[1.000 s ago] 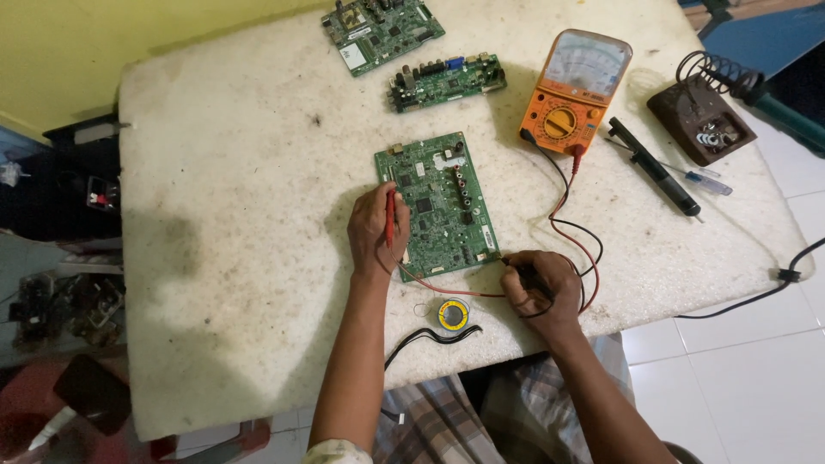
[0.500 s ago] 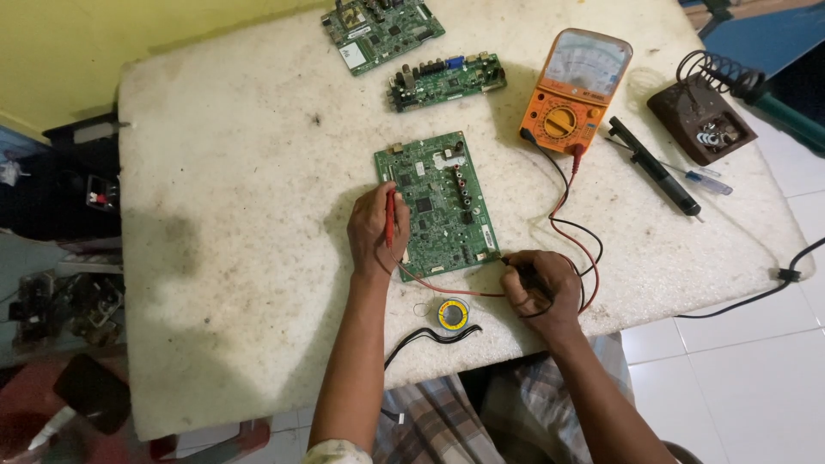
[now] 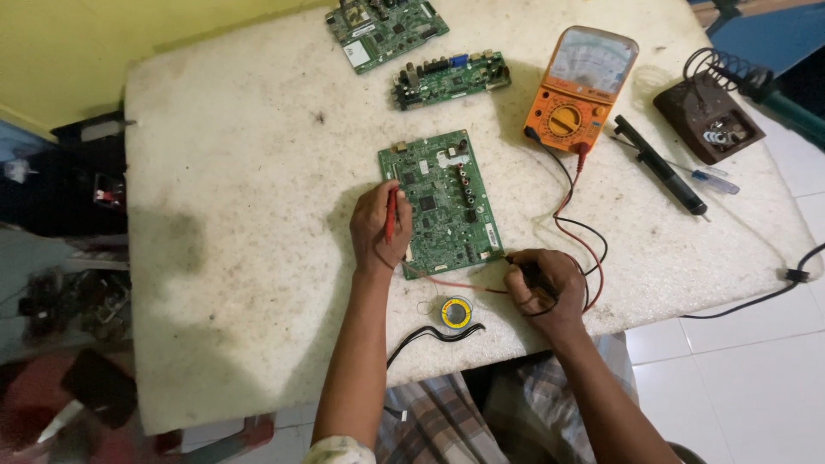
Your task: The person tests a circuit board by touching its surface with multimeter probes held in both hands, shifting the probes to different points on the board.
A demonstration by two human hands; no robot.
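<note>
A green circuit board [image 3: 443,202] lies in the middle of the white table [image 3: 249,172]. My left hand [image 3: 376,230] rests at the board's left edge, holding a red test probe [image 3: 391,213] with its tip on the board. My right hand [image 3: 541,285] grips a black test probe [image 3: 521,264] at the board's lower right corner. Red and black leads [image 3: 577,225] run from both probes up to an orange analog multimeter [image 3: 580,77].
Two more green circuit boards [image 3: 385,26] [image 3: 451,77] lie at the table's far side. A soldering iron stand [image 3: 710,116], a black desoldering pump [image 3: 660,165] and a screwdriver [image 3: 709,177] sit at the right. A solder spool [image 3: 455,312] lies near the front edge.
</note>
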